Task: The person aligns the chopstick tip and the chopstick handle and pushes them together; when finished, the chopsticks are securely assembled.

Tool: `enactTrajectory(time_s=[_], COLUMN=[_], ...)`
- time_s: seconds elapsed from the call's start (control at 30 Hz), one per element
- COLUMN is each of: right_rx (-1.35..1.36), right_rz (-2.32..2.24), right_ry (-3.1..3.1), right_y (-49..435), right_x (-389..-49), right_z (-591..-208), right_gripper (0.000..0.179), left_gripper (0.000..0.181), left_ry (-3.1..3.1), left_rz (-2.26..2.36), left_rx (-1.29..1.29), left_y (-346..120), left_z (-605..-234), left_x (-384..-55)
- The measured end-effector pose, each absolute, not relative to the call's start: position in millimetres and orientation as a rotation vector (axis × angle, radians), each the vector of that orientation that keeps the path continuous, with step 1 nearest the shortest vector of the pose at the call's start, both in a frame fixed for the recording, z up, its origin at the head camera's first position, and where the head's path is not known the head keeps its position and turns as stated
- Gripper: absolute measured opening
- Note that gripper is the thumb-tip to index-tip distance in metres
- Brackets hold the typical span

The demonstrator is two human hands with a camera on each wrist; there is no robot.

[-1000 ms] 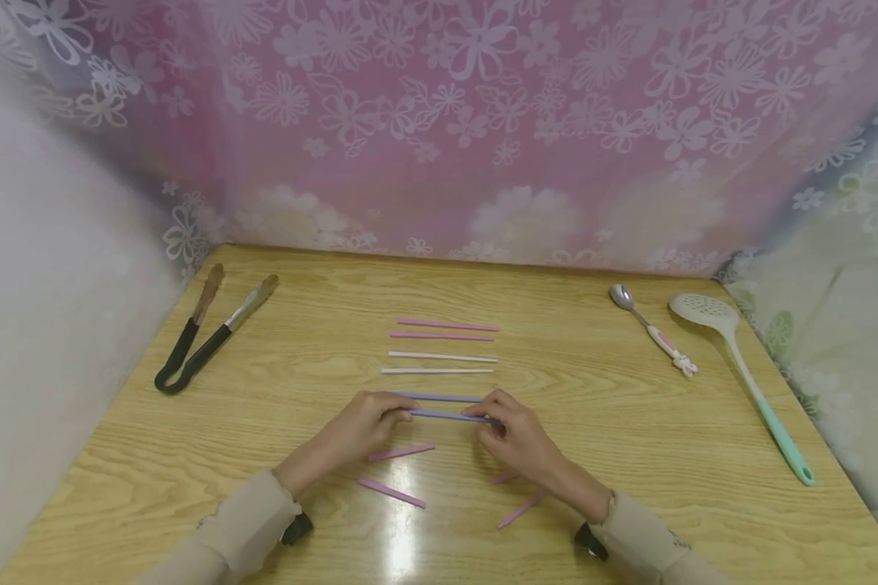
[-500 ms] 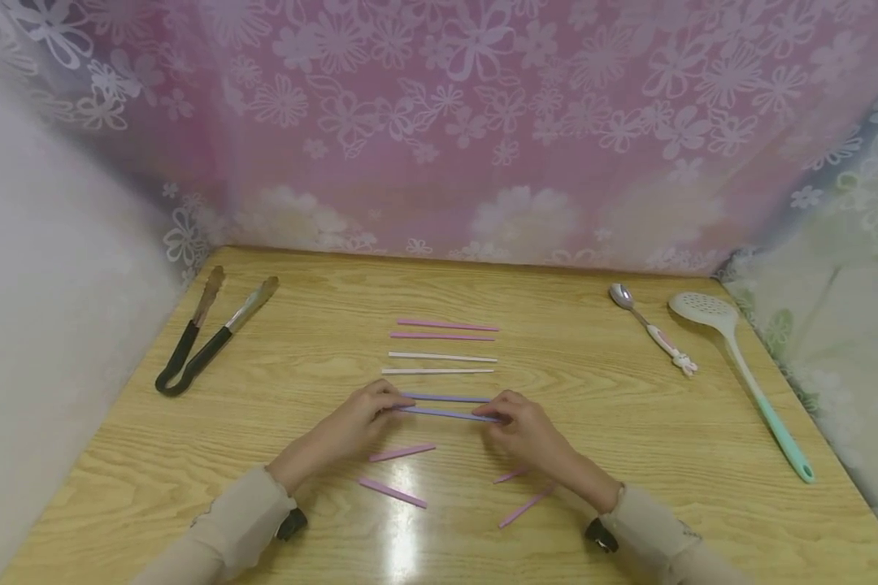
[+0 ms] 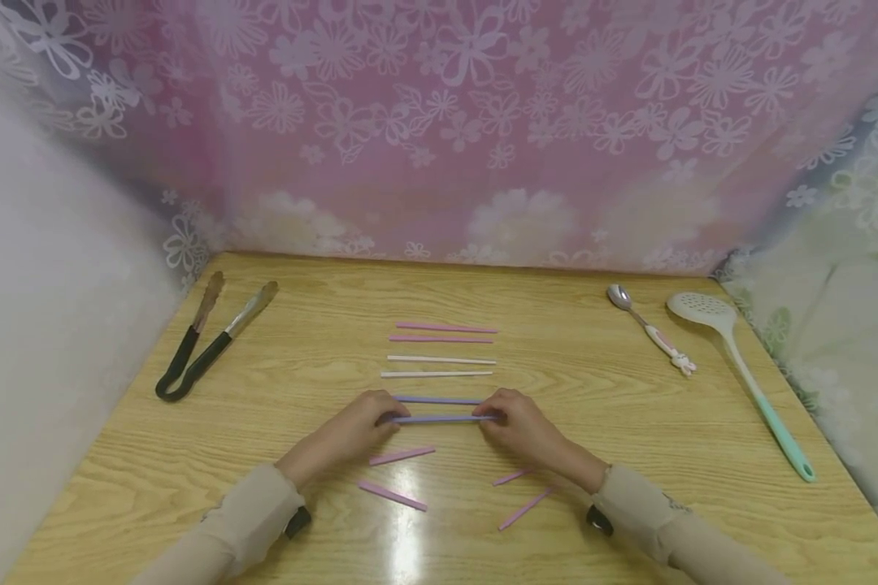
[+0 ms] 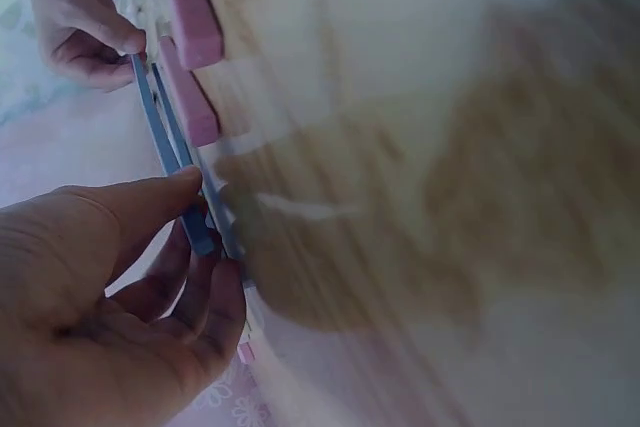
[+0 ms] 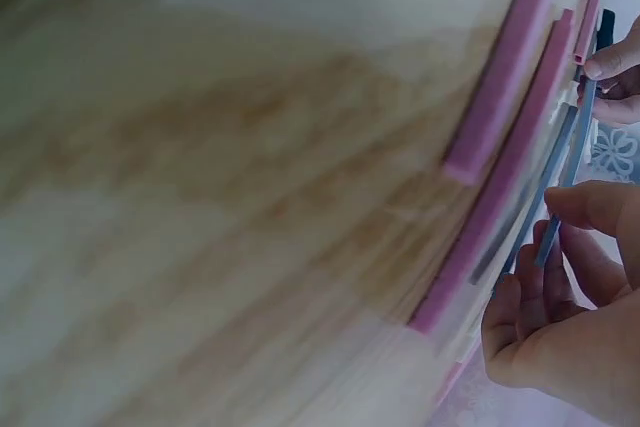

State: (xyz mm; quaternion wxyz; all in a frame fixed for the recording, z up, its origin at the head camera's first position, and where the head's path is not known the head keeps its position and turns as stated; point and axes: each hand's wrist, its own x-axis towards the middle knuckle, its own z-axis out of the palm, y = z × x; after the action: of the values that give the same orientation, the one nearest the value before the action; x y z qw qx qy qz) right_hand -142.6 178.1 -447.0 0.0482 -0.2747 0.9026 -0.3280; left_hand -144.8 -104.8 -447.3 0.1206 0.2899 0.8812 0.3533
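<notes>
A blue chopstick (image 3: pixel 442 419) is pinched near its left end by my left hand (image 3: pixel 362 422) and near its right end by my right hand (image 3: pixel 521 424). It runs crosswise, nearly parallel to a second blue chopstick (image 3: pixel 439 400) just beyond it, whose ends the hands cover in the head view. In the left wrist view, the left thumb and fingers (image 4: pixel 150 287) grip the near chopstick (image 4: pixel 160 132). The right wrist view has the right thumb and fingers (image 5: pixel 580 297) gripping its other end. Beyond lie two white chopsticks (image 3: pixel 439 374) and two pink chopsticks (image 3: pixel 442 339), all crosswise.
Short pink sticks lie slanted nearer me, at left (image 3: pixel 393 496) and right (image 3: pixel 525 509). Black-handled tongs (image 3: pixel 208 349) lie spread at far left. A rabbit-handled spoon (image 3: pixel 651 329) and a slotted skimmer (image 3: pixel 746 374) lie at right. A floral curtain (image 3: pixel 439 162) borders the table's back.
The near blue chopstick's left end has come toward me with the left hand. It was slanted and is now almost level, lined up with the other blue one. Other utensils stay put.
</notes>
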Motion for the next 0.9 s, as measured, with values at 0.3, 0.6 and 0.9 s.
enactTrajectory(time_s=[0.3, 0.6, 0.9], right_rx=[-0.81, -0.781, -0.755], right_rz=[-0.97, -0.921, -0.925], right_ry=[2.747, 2.808, 2.84], right_y=[177.8, 174.3, 172.0], right_x=[-146.6, -148.2, -148.1], right_z=[-452.9, -453.6, -450.5], right_gripper=[0.012, 0.01, 0.007], left_gripper=[0.015, 0.015, 0.014], left_ry=[2.612, 2.613, 2.625], left_rz=[1.014, 1.01, 1.019], left_rx=[0.787, 0.755, 0.739], left_y=[-103.3, -103.2, -102.0], left_z=[-451.8, -452.0, -451.2], left_x=[-147.6, -151.0, -151.7])
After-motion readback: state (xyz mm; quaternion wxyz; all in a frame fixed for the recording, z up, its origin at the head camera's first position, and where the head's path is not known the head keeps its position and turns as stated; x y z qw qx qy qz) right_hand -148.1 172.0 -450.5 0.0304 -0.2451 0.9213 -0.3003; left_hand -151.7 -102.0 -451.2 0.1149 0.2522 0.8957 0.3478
